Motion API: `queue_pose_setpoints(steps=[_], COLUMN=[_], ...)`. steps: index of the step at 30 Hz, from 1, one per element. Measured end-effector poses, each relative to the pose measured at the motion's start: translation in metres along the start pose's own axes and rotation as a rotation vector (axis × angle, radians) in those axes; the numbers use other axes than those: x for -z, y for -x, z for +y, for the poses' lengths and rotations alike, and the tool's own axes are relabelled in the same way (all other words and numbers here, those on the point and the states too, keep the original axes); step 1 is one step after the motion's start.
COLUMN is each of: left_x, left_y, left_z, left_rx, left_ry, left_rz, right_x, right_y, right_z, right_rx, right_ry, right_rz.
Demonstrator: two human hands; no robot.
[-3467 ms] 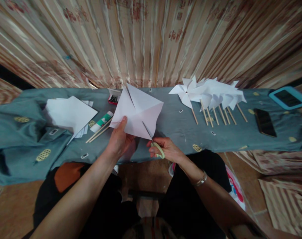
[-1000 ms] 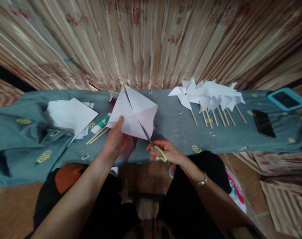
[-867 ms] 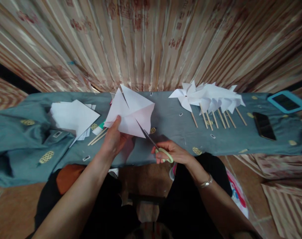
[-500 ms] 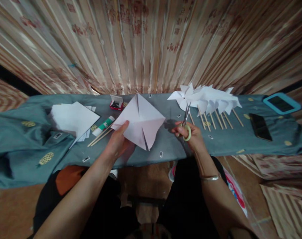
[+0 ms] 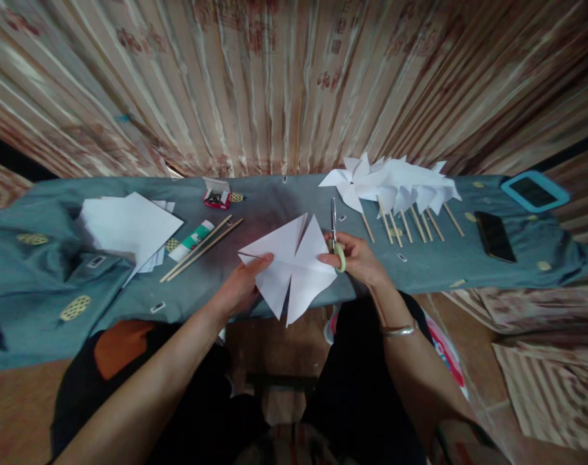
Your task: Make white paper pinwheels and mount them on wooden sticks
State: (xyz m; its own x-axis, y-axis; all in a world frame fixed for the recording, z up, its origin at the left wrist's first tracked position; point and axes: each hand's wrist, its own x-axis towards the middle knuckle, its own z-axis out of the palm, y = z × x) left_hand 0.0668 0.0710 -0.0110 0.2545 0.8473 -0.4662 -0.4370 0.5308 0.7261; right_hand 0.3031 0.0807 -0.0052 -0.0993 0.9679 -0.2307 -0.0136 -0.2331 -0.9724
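A white paper square point(image 5: 294, 258) with slits cut in from its corners is held over the front edge of the table. My left hand point(image 5: 243, 281) pinches its left side, thumb on top. On the other side my right hand point(image 5: 354, 258) has its thumb on the paper's right edge. Scissors point(image 5: 339, 255) with pale green handles hang on that same hand, blades pointing away from me and apart from the paper. Behind my left hand lie two wooden sticks point(image 5: 206, 248) and a green and white glue stick point(image 5: 192, 239).
White paper pinwheels point(image 5: 352, 184) on sticks lie in a row at the back right. A phone point(image 5: 496, 236) and a blue-framed tablet point(image 5: 536, 192) sit farther right. Paper sheets point(image 5: 129, 223) are stacked at left; a small red box point(image 5: 217, 194) stands at the back.
The paper has come down and toward me and turned a little. My right hand, with the scissors, has moved left to touch its right edge.
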Motion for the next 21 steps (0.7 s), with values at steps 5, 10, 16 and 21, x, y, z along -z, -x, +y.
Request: queue_pose_setpoints(steps=[5, 10, 16, 21], left_x=[0.002, -0.004, -0.004, -0.001], left_y=[-0.002, 0.002, 0.011, 0.010], left_z=[0.000, 0.010, 0.021, 0.006], left_rx=[-0.007, -0.016, -0.028, -0.088], left_ry=[-0.014, 0.080, 0.122, 0.105], left_rz=[0.008, 0.004, -0.177, -0.223], right_x=[0.000, -0.008, -0.030, -0.043], right_y=[0.000, -0.003, -0.011, -0.012], right_z=[0.004, 0.007, 0.012, 0.016], right_rx=[-0.033, -0.003, 0.061, 0.055], right_ry=[0.000, -0.038, -0.220, -0.283], right_rz=[-0.040, 0.050, 0.301, 0.370])
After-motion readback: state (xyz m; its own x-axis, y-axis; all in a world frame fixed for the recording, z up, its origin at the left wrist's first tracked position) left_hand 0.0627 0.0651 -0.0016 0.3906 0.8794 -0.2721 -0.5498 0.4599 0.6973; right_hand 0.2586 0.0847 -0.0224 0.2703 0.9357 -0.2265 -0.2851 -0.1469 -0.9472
